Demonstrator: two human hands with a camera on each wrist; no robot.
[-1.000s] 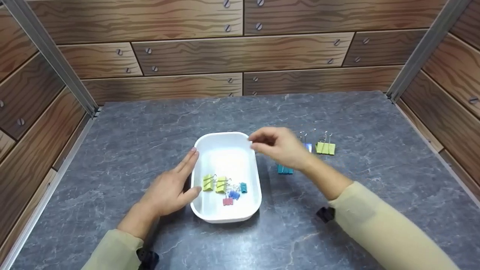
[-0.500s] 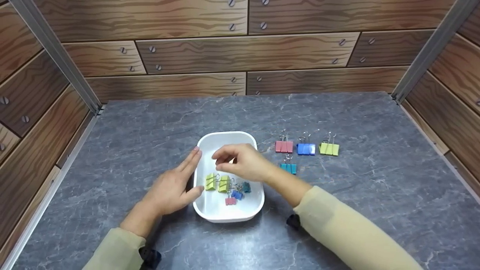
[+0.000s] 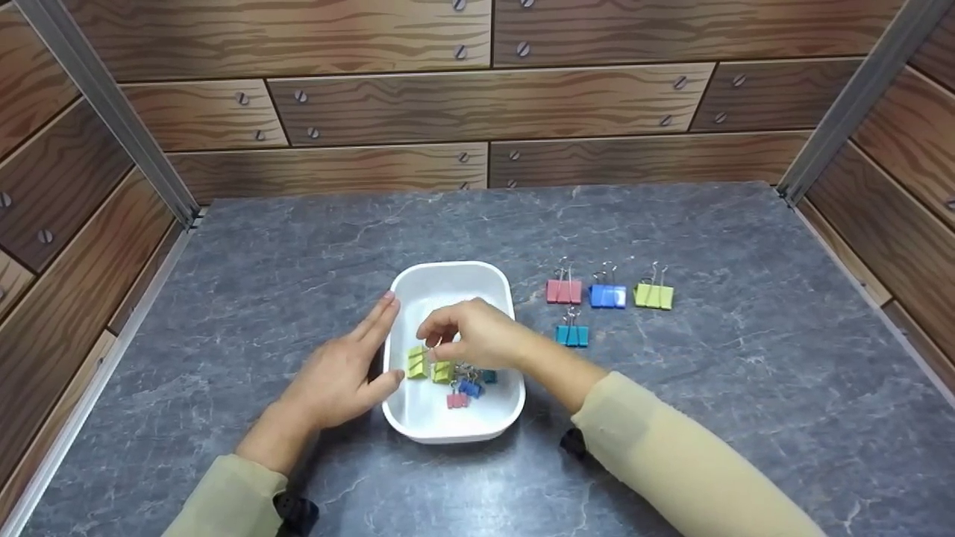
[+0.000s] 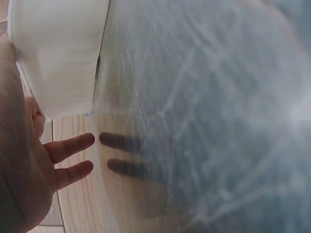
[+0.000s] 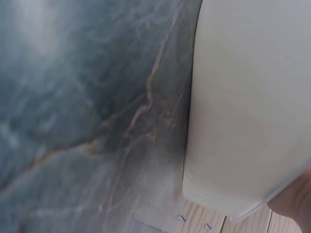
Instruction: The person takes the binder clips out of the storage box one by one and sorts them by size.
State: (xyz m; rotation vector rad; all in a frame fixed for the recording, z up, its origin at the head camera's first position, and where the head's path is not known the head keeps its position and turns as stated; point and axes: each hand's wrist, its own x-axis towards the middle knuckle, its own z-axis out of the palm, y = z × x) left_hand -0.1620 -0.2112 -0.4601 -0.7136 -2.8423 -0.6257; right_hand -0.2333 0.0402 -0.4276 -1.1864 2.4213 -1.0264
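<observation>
A white tray (image 3: 451, 432) holds small binder clips: one yellow-green clip (image 3: 416, 363), a second yellow-green clip (image 3: 442, 373), a blue clip (image 3: 470, 388), a pink clip (image 3: 456, 401) and a teal clip (image 3: 489, 377) partly covered by my hand. My left hand (image 3: 339, 377) rests along the tray's left rim, fingers extended. Inside the tray, my right hand (image 3: 481, 335) hovers over the second yellow-green clip, thumb and fingers bent with a gap between them. In the left wrist view, the outer tray wall (image 4: 58, 58) shows beside the left fingers (image 4: 73, 148).
Right of the tray stand larger binder clips: a red one (image 3: 563, 291), a blue one (image 3: 608, 297) and a yellow-green one (image 3: 653, 297) in a row, with a teal one (image 3: 572, 336) in front. Wood-patterned panels (image 3: 477, 108) enclose the grey marbled table (image 3: 298, 246).
My right hand has moved left from beside the larger clips into the tray, then down toward the small yellow-green clips. The left hand stays on the rim.
</observation>
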